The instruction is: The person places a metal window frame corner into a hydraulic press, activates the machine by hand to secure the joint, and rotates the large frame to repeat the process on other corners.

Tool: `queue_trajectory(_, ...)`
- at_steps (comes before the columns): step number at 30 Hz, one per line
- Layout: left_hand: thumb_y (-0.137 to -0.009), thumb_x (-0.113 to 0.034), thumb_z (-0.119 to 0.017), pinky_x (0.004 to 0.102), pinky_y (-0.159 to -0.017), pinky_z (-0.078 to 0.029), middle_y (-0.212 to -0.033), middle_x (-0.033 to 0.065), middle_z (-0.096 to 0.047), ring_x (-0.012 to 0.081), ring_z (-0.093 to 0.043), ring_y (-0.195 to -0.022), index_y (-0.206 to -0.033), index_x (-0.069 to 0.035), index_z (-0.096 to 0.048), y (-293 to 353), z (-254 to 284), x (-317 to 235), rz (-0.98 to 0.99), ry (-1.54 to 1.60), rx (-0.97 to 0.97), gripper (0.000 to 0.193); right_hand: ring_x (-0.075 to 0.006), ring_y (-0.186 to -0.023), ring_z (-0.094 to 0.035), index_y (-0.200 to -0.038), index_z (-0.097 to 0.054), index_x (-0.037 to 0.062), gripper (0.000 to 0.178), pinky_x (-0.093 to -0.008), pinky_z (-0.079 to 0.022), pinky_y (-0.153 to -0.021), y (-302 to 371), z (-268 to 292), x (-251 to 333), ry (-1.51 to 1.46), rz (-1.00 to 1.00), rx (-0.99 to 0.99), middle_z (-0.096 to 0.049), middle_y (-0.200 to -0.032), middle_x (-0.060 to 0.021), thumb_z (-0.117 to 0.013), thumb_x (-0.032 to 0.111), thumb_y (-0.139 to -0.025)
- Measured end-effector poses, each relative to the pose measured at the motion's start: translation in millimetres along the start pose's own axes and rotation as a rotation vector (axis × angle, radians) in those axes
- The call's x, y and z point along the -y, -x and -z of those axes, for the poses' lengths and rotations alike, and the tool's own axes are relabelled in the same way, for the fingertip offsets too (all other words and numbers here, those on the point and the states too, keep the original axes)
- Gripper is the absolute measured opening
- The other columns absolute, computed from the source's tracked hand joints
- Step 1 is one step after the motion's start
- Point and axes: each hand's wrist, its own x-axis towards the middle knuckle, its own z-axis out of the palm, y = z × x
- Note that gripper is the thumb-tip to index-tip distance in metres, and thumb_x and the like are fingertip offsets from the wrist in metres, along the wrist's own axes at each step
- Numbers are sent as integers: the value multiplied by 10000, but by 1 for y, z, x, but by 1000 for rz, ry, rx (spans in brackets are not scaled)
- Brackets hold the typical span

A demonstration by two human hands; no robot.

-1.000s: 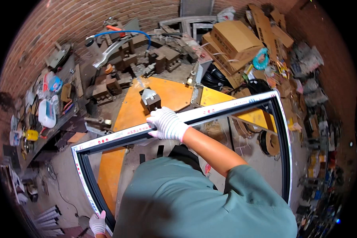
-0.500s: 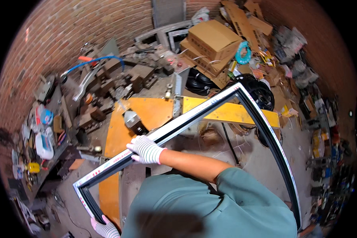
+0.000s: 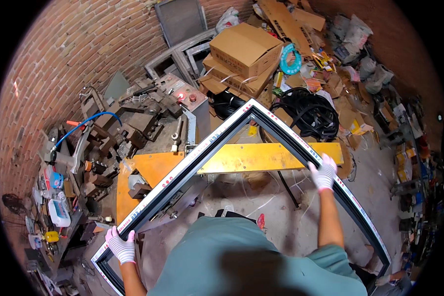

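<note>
Head view: a large rectangular window frame point(image 3: 222, 138), smooth white profile with black inner gasket, hangs tilted above the orange steel worktable point(image 3: 251, 157). The left hand point(image 3: 121, 246), in a knitted white glove, clasps its lower left rail; the gloved right hand point(image 3: 324, 172) wraps the right rail below the top corner.

Bright even daylight, soft shadows, sharp centre, fisheye bending, black vignette corners.

Orange worktable point(image 3: 241, 158) bears a metal block point(image 3: 139, 189) (left end).
</note>
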Motion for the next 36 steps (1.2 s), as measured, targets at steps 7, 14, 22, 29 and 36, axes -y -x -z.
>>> queue_trajectory(7,-595,-516,-995,509,-870,-545,-973,234,-709,447,-665,-957,-944,5,-720,-30,11,-15,160,-44,244,685,-436,-1116,-675,-1245,-695,-10,723,-541,-518,-991,9,-42,-97,87,-138,234,-735,-1162,-239,-794,598,-866)
queue_trajectory(14,-570,-652,-960,470,-893,-562,-962,205,-695,387,-668,-955,-875,8,-717,8,65,-4,252,-181,336,767,-437,-1088,-684,-1201,-729,-5,648,-527,-528,-991,-9,-48,-87,54,-82,155,-746,-1137,-237,-825,543,-869)
queue_trajectory(22,-469,-511,-1020,492,-842,-509,-859,178,-629,400,-604,-882,-763,-28,-637,94,148,70,269,-164,77,683,-398,-1012,-702,-1135,-767,21,623,-501,-541,-940,-23,-16,-34,-154,-41,56,-754,-1068,-194,-913,511,-780)
queue_trajectory(29,-491,-551,-1006,510,-804,-475,-840,184,-577,419,-572,-864,-802,-25,-569,137,194,114,356,-125,-66,751,-376,-1044,-711,-1129,-791,99,602,-489,-544,-953,-31,15,71,-218,56,45,-770,-1081,-158,-942,524,-730)
queue_trajectory(36,-538,-554,-995,541,-807,-458,-831,206,-561,449,-556,-849,-777,-1,-539,178,227,180,419,-224,-98,756,-346,-1049,-710,-1094,-790,100,577,-460,-528,-978,-13,52,193,-368,115,126,-772,-1064,-126,-954,479,-691)
